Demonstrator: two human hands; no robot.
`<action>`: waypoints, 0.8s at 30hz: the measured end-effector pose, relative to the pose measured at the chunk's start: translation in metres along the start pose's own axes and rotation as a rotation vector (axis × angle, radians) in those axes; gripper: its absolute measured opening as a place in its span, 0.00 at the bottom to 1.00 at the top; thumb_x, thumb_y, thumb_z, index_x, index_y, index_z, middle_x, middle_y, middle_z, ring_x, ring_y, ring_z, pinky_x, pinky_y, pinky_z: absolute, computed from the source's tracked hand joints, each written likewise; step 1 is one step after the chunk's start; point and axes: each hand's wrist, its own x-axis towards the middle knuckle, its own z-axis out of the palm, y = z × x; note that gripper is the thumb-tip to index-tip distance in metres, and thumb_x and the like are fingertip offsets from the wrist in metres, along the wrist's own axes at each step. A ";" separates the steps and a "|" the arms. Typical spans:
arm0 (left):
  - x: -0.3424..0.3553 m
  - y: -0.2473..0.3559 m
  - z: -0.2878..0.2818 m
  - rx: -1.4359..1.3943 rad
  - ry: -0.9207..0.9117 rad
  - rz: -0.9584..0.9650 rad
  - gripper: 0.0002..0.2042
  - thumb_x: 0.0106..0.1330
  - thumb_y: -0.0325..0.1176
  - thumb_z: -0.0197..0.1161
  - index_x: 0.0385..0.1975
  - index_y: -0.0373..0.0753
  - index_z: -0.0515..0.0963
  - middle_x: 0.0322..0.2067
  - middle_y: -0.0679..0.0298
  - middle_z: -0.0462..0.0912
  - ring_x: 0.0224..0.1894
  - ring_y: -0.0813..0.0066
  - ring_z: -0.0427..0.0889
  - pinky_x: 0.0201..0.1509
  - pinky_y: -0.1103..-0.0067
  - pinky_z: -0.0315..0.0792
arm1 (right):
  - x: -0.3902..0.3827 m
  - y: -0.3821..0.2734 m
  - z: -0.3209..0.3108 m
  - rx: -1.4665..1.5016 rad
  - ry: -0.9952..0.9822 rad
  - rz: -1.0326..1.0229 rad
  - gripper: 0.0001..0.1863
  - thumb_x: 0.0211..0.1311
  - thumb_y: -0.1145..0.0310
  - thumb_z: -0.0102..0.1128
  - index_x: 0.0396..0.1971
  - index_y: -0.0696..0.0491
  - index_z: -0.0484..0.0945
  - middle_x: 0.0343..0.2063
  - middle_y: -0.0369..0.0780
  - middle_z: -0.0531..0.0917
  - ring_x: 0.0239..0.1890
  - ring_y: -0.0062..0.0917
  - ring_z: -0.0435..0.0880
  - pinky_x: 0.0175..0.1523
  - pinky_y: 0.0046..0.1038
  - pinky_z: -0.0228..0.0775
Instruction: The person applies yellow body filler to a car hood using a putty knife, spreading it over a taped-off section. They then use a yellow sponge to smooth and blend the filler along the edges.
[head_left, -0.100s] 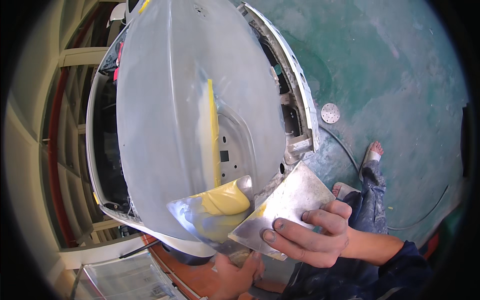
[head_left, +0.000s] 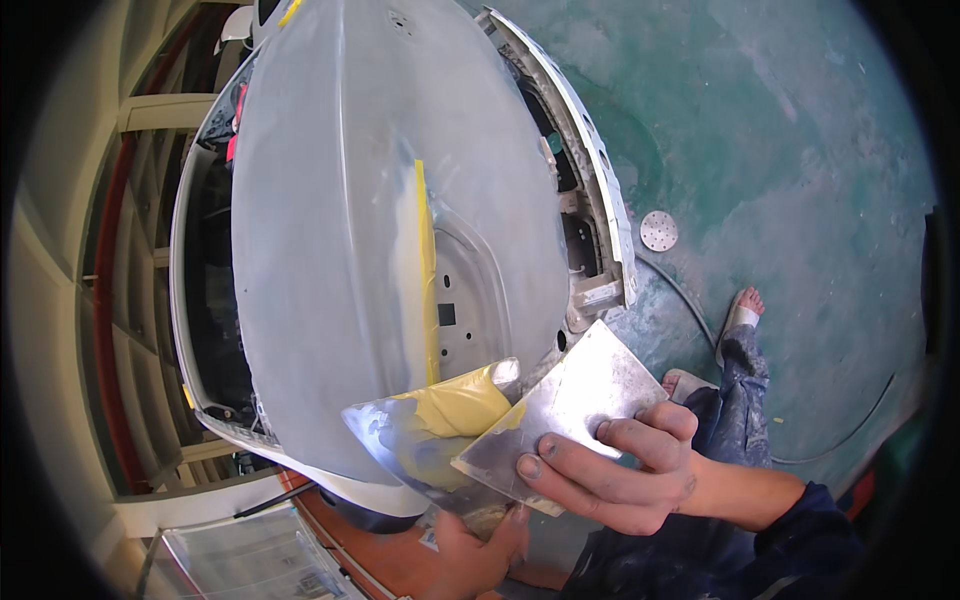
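Observation:
My right hand (head_left: 615, 470) grips a flat metal spreader blade (head_left: 575, 400) by its lower edge. Its tip lies against a second metal plate (head_left: 410, 440) carrying a lump of yellow body filler (head_left: 462, 408). My left hand (head_left: 475, 550) holds that plate from underneath at the bottom of the view, mostly hidden by it. Both tools hover in front of a sanded grey car body panel (head_left: 340, 220) with a vertical strip of yellow filler (head_left: 425, 270) down its middle.
A stripped white car rear (head_left: 600, 230) with an empty lamp opening sits beside the panel. A round sanding disc (head_left: 658, 231) and a cable (head_left: 700, 320) lie on the green floor. My sandalled foot (head_left: 738, 312) stands to the right. Shelving runs along the left.

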 end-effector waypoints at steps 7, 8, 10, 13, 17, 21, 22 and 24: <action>-0.005 -0.020 -0.027 0.046 0.358 0.387 0.05 0.71 0.22 0.58 0.43 0.30 0.73 0.19 0.66 0.75 0.16 0.81 0.72 0.20 0.80 0.67 | -0.006 0.002 0.006 0.582 -0.109 0.210 0.23 0.44 0.72 0.68 0.46 0.48 0.89 0.44 0.30 0.86 0.36 0.24 0.78 0.39 0.25 0.65; -0.019 0.007 -0.027 -0.036 0.386 0.356 0.04 0.72 0.23 0.57 0.41 0.31 0.72 0.19 0.65 0.75 0.16 0.81 0.72 0.21 0.80 0.68 | -0.010 0.002 0.019 0.722 -0.021 0.355 0.18 0.54 0.75 0.67 0.48 0.55 0.86 0.45 0.36 0.85 0.40 0.23 0.78 0.46 0.25 0.70; 0.003 0.009 -0.032 -0.213 0.258 0.434 0.04 0.72 0.23 0.57 0.42 0.30 0.71 0.18 0.63 0.74 0.15 0.77 0.72 0.20 0.77 0.69 | -0.001 0.007 0.027 0.914 0.125 0.826 0.17 0.61 0.79 0.62 0.50 0.58 0.85 0.43 0.37 0.86 0.40 0.20 0.77 0.45 0.22 0.69; 0.026 -0.044 -0.058 -0.383 0.057 0.517 0.07 0.69 0.21 0.55 0.44 0.29 0.70 0.16 0.59 0.72 0.13 0.71 0.71 0.18 0.73 0.69 | 0.009 0.005 0.037 1.199 0.182 1.119 0.16 0.72 0.78 0.56 0.57 0.61 0.80 0.42 0.41 0.86 0.41 0.18 0.78 0.48 0.21 0.71; 0.035 -0.082 -0.035 -0.451 -0.273 0.221 0.06 0.67 0.20 0.47 0.39 0.29 0.71 0.15 0.58 0.71 0.13 0.69 0.71 0.18 0.72 0.69 | 0.010 0.001 0.019 1.551 0.133 1.126 0.18 0.71 0.78 0.57 0.58 0.64 0.78 0.50 0.45 0.86 0.48 0.24 0.84 0.56 0.24 0.75; 0.050 -0.049 -0.010 -0.508 -0.460 0.255 0.09 0.63 0.17 0.46 0.40 0.27 0.72 0.16 0.58 0.72 0.14 0.71 0.71 0.19 0.73 0.67 | 0.013 0.027 0.005 1.399 -0.140 0.504 0.21 0.67 0.79 0.58 0.59 0.66 0.76 0.56 0.49 0.83 0.56 0.34 0.85 0.61 0.31 0.77; 0.050 -0.048 -0.010 -0.552 -0.473 0.257 0.10 0.62 0.16 0.46 0.41 0.26 0.72 0.16 0.57 0.72 0.15 0.71 0.71 0.19 0.73 0.67 | 0.008 0.036 0.006 1.296 -0.205 0.462 0.22 0.64 0.81 0.60 0.59 0.62 0.78 0.54 0.47 0.84 0.53 0.37 0.86 0.58 0.33 0.79; 0.049 -0.054 -0.013 -0.538 -0.455 0.300 0.12 0.62 0.16 0.48 0.44 0.25 0.73 0.18 0.57 0.74 0.16 0.71 0.72 0.21 0.74 0.68 | 0.005 0.054 0.001 1.075 -0.490 0.385 0.21 0.63 0.81 0.60 0.57 0.60 0.80 0.52 0.46 0.86 0.52 0.36 0.87 0.56 0.33 0.80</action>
